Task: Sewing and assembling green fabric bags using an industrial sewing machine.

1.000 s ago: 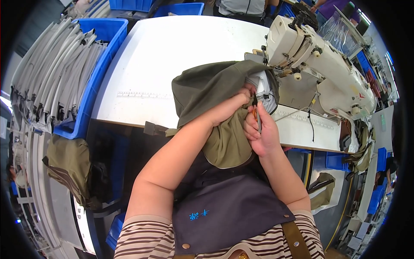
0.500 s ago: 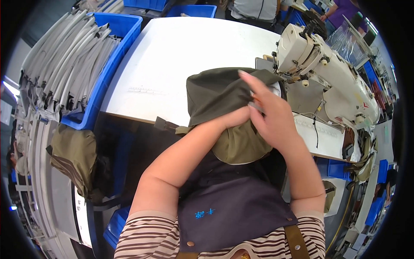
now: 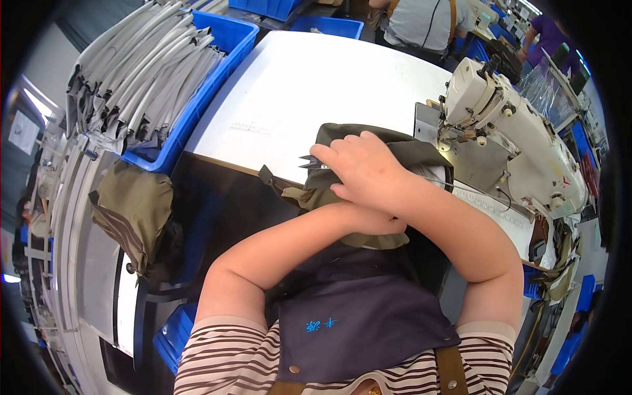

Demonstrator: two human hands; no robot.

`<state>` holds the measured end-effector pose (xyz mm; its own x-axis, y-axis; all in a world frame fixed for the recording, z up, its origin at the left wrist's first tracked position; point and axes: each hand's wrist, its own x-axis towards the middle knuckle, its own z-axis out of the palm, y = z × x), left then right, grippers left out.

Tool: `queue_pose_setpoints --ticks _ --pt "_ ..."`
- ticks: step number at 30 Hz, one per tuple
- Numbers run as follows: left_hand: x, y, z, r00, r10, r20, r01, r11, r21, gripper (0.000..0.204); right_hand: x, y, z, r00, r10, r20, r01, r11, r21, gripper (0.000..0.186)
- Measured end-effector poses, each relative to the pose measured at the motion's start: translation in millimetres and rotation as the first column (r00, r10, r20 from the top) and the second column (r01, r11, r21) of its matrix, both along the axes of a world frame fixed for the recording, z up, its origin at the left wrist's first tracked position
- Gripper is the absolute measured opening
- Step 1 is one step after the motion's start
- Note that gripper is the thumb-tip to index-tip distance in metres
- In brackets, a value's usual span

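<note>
A dark olive fabric piece (image 3: pixel 368 134), sewn into a bag-like shape, lies bunched over the near edge of the white table. My right hand (image 3: pixel 365 164) crosses above it, closed round small thread snips (image 3: pixel 311 162) whose dark blades point left over the cloth. Under my right wrist, my left hand (image 3: pixel 376 220) is curled closed on the fabric. Its fingertips are mostly hidden. A lighter olive part (image 3: pixel 375 241) hangs below it toward my apron. A dark strap end (image 3: pixel 266 175) sticks out at the left.
A white sewing machine (image 3: pixel 513 125) stands at the right of the white table (image 3: pixel 329 72). A blue bin (image 3: pixel 227 72) with several grey-white pieces stands at the left. Another olive piece (image 3: pixel 141 204) hangs below it. A person (image 3: pixel 428 26) sits beyond the table.
My right hand has swung left over my left wrist, and the snips' blades now show. My left hand has moved lower with the fabric. The whole view has shifted slightly.
</note>
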<state>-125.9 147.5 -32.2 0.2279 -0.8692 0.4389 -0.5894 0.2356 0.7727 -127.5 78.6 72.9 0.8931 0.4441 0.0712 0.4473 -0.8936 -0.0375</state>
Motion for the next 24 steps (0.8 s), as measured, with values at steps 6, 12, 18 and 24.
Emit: queue_pose_setpoints --ticks 6,12,18,24 --pt "1 17 25 0.988 -0.044 0.148 -0.016 0.925 0.379 0.020 30 -13 -21 0.988 -0.018 0.152 0.035 0.993 -0.115 0.006" --pt "23 74 43 0.987 0.008 0.162 -0.065 0.937 0.345 0.022 49 -83 19 0.854 -0.496 0.157 0.335 0.755 0.564 0.023" --pt "56 101 90 0.944 0.313 0.103 -0.319 0.791 0.521 0.009 33 -111 1 0.837 -0.527 -0.148 0.465 0.542 0.700 0.025" --pt "66 23 59 0.791 0.444 0.421 -0.483 0.875 -0.015 0.042 20 -104 -12 0.823 -0.556 -0.115 0.443 0.503 0.742 0.030"
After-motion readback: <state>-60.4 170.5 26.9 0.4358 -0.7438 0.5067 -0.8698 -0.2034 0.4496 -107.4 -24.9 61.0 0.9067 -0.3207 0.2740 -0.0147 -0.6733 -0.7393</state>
